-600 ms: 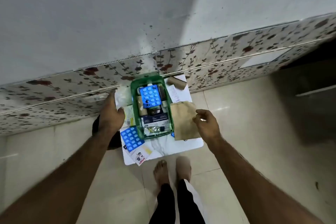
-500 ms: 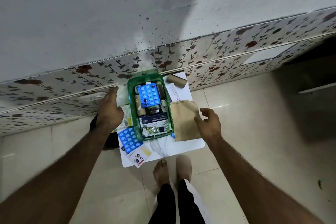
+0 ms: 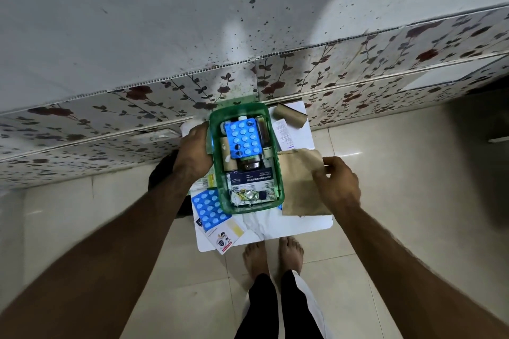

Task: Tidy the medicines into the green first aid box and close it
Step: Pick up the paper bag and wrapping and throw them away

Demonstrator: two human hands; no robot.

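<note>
The head view looks down on a small white board [image 3: 275,224] lying on the floor against a floral-tiled wall base. The green first aid box [image 3: 277,170] stands open near the board's middle, its long axis running from the wall edge toward the person's feet. It already holds a blue blister pack [image 3: 242,139], a carton marked medicated dressings [image 3: 250,180], a dark bottle [image 3: 249,165] and small loose items at the near end. No lid can be identified with certainty; a green piece at the box's wall end may be part of it.

The left hand [image 3: 194,151] lies curled against the box's left long wall, apparently bracing it; whether it grips the rim cannot be told. The right hand [image 3: 337,183] closes on the right edge of a brown paper envelope [image 3: 298,184], which lies flat on the board, touching the box's right long wall.

Key relation: the envelope lies to the right of the box, so the right hand is the nearer one and the transfer runs leftward over the right wall. Turning the envelope's longer side along the box's long axis is likely to help it fit.

Still outside the box: a second blue blister pack [image 3: 209,208] at the near-left corner, leaflets [image 3: 224,238] beside it, a cardboard tube [image 3: 290,115] at the far-right corner, and a printed slip [image 3: 285,135].
</note>
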